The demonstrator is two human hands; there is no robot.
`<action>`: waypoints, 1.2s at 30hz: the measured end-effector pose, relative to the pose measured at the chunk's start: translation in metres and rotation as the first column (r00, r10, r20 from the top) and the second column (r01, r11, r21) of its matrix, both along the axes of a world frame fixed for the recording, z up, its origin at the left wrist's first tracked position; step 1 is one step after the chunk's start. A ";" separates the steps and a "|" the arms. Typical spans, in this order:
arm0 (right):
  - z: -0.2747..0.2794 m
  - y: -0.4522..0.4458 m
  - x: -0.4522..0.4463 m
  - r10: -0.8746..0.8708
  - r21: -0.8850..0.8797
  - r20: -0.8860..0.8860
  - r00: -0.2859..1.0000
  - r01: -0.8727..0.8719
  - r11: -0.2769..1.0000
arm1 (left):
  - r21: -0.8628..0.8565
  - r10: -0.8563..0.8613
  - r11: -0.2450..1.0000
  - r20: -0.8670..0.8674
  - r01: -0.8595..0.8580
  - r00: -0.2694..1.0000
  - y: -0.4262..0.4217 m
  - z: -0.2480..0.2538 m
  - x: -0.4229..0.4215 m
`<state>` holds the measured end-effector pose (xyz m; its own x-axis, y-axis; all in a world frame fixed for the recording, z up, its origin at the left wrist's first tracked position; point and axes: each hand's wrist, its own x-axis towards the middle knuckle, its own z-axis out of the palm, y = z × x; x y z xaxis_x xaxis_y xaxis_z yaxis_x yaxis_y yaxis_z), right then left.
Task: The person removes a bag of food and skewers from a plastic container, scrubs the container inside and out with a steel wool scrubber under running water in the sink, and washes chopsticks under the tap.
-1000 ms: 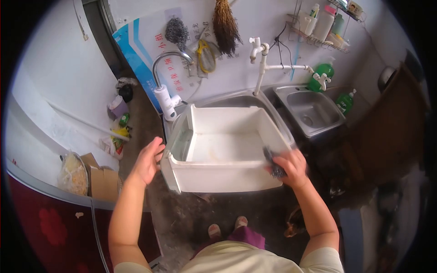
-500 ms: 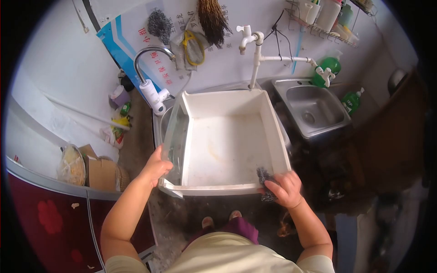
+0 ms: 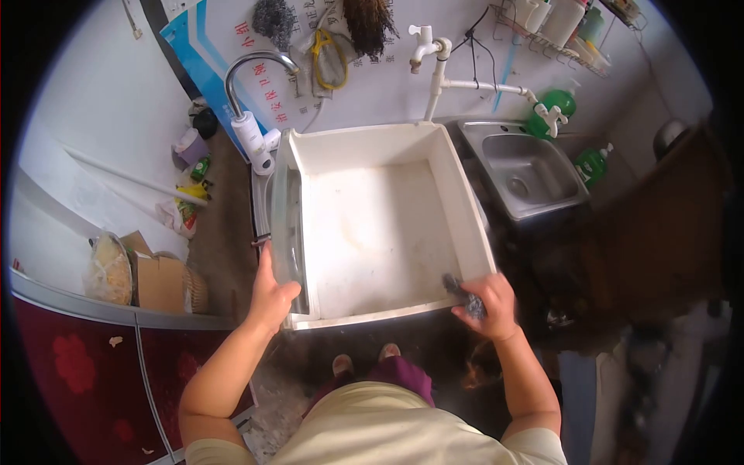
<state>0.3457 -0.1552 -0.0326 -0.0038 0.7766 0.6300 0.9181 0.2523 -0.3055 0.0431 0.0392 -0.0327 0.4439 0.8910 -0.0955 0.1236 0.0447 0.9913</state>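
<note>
A white plastic drawer (image 3: 380,225) with a clear greenish front panel (image 3: 288,225) on its left side lies open side up in front of me. Faint yellowish stains show on its floor. My left hand (image 3: 273,296) grips that panel near the close left corner, thumb on the inner side and fingers along the outside. At the close right corner, my right hand (image 3: 494,304) holds a grey steel wool scourer (image 3: 473,307) against the drawer's rim and inner wall. Part of the scourer is hidden by the fingers.
Behind the drawer stand a curved chrome faucet (image 3: 256,108) and a white plastic tap (image 3: 422,48). To the right are a steel sink (image 3: 527,170) and green soap bottles (image 3: 592,167). A cardboard box (image 3: 160,283) sits at left. Scrubbing tools hang on the wall.
In the view, the drawer has shifted up and left and turned slightly. My left hand has moved up along the panel's outer side. My right hand, with the scourer, is slightly higher.
</note>
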 end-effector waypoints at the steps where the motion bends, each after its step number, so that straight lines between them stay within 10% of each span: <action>1: 0.004 0.001 -0.001 -0.029 -0.036 -0.034 0.999 0.027 0.999 | -0.018 0.008 1.000 -0.003 -0.008 1.000 0.002 -0.002 0.000; 9: 0.054 0.049 -0.032 -0.340 -0.241 -0.653 0.677 0.240 0.940 | -0.073 0.039 0.997 0.009 -0.038 0.999 0.000 0.004 0.002; 15: 0.035 0.072 -0.042 -0.253 -0.316 -0.148 0.956 0.196 0.928 | -0.144 0.022 0.990 0.129 -0.003 0.991 0.005 0.005 -0.003; 28: 0.059 0.160 -0.069 0.033 -0.736 -0.155 0.987 -0.138 0.662 | -0.174 0.010 0.985 0.137 0.014 0.991 0.002 0.011 -0.001; 36: -0.046 0.311 -0.116 0.052 -0.725 -0.049 0.997 -0.072 0.685 | -0.110 0.042 0.994 0.156 -0.025 0.987 0.002 -0.003 -0.003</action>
